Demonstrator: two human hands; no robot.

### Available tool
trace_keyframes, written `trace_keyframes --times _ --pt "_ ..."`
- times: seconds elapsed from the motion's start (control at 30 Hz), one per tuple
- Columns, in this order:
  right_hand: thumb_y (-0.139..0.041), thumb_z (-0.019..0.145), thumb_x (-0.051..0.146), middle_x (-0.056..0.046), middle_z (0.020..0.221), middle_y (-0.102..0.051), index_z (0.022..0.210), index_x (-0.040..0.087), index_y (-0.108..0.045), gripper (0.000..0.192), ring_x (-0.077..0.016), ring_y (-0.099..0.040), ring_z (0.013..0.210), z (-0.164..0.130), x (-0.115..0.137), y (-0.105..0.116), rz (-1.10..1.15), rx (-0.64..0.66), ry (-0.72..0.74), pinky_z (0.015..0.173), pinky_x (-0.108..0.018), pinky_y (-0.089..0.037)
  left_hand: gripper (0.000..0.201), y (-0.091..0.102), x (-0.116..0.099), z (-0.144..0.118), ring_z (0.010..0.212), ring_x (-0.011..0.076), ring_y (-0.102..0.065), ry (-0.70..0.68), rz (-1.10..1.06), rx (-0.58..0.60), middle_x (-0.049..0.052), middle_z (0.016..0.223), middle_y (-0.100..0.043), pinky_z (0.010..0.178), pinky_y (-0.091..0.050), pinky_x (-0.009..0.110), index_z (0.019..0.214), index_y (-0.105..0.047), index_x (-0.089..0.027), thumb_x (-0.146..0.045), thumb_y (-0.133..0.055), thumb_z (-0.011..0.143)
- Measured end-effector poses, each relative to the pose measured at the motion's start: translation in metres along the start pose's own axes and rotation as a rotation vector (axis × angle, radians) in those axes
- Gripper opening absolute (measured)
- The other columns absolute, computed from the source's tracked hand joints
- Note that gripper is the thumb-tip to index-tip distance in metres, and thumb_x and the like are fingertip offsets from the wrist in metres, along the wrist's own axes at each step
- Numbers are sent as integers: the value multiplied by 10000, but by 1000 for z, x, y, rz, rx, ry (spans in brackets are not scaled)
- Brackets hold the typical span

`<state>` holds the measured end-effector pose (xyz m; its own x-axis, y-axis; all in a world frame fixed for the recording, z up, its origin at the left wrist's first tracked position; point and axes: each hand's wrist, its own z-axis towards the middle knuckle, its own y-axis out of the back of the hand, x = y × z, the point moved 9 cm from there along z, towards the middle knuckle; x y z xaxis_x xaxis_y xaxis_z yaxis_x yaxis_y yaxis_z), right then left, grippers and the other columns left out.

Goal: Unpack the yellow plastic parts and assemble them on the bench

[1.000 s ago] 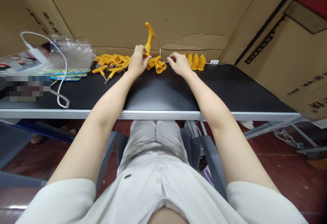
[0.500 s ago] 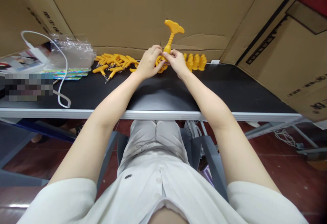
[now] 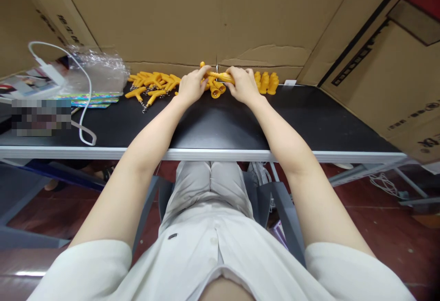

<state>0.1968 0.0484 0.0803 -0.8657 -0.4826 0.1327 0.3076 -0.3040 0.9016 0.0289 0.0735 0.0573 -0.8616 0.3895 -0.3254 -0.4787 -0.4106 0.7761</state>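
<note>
Your left hand (image 3: 191, 85) and right hand (image 3: 243, 84) both grip one orange plastic T-handled piece (image 3: 220, 77), lying level at the far edge of the black bench (image 3: 220, 127); keep it square while you press the ends together.

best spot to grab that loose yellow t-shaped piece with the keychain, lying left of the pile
Probably by the straight stem of the yellow T-shaped piece, pinching from above. It lies flat on the black table, apart from the pile, so its stem is bare on both sides. The chain end looks too slack to hold. The left hand is nearest.
</note>
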Motion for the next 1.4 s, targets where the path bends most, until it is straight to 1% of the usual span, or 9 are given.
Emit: trace_keyframes --times 0.1,0.37,0.57,0.7,0.93,1.03,1.13,1.27,1.4 --pt "-488 1065 233 -157 1545 -700 1468 232 -613 421 -397 -585 1472 0 1 -1 8 2 12 1262 -570 -353 538 3 -1 -1 1419 448 -651 10 -9 -8 143 1429 -711 1218 -508 588 1544 -643 -298 -258 -593 1010" --pt "-513 1124 350 -176 1520 -714 1422 194 -664 369 -402 -618 1431 2 6 -17 85 96 49 1212 -546 -421 457 12 4 1 1308 376 -693 -30 -37 -85 121 1453 -638 1194 -551 495 1428 -663 -332 -262 -586 983" --pt "-528 1126 441 -159 1389 -762 1366 227 -694 362 -415 -639 1368 7 -5 -18 26 24 102 1200 -610 -426 538 4 1 1 1379 372 -652 -66 14 47 163 1450 -669 1259 -466 489 1472 -654 -218 -193 -594 938" --pt "-437 1123 338 -182 1387 -744 1393 197 -663 379 -427 -624 1375 7 -5 -12 -52 -54 137 1218 -642 -376 546 1 0 -2 1333 392 -663 18 76 172 170 1361 -740 1216 -482 489 1466 -696 -162 -273 -632 935" --pt "-521 1083 333 -230 1454 -731 1509 155 -621 472 -446 -637 1385 5 3 -32 -81 81 182 1195 -661 -380 399 4 -2 -10 1172 390 -706 69 173 286 121 1035 -778 1072 -526 431 1183 -847 -170 -302 -687 842" --pt "-532 1087 311 -210 1426 -753 1424 173 -697 400 -427 -657 1372 6 3 -41 -96 133 183 1177 -639 -404 321 -2 -4 -11 1095 376 -708 50 176 346 108 912 -744 1016 -526 404 1064 -855 -149 -270 -702 810" --pt "-581 1060 264 -191 1362 -772 1317 173 -731 311 -411 -676 1338 6 5 -41 -119 143 190 1176 -622 -408 203 -10 -5 -12 1005 346 -701 52 172 409 72 774 -668 966 -518 377 918 -831 -142 -240 -727 774" --pt "-586 1040 203 -207 1399 -730 1401 152 -660 372 -421 -653 1362 4 11 -34 -148 102 209 1193 -644 -381 53 -13 -10 -15 842 277 -662 82 66 458 25 653 -580 845 -488 327 761 -764 -169 -217 -749 745" --pt "-547 1051 197 -197 1415 -708 1433 165 -659 399 -421 -632 1380 4 12 -30 -181 84 213 1220 -676 -340 132 -12 -16 -21 614 182 -540 125 -107 544 -4 572 -533 664 -418 292 635 -689 -191 -246 -746 741"
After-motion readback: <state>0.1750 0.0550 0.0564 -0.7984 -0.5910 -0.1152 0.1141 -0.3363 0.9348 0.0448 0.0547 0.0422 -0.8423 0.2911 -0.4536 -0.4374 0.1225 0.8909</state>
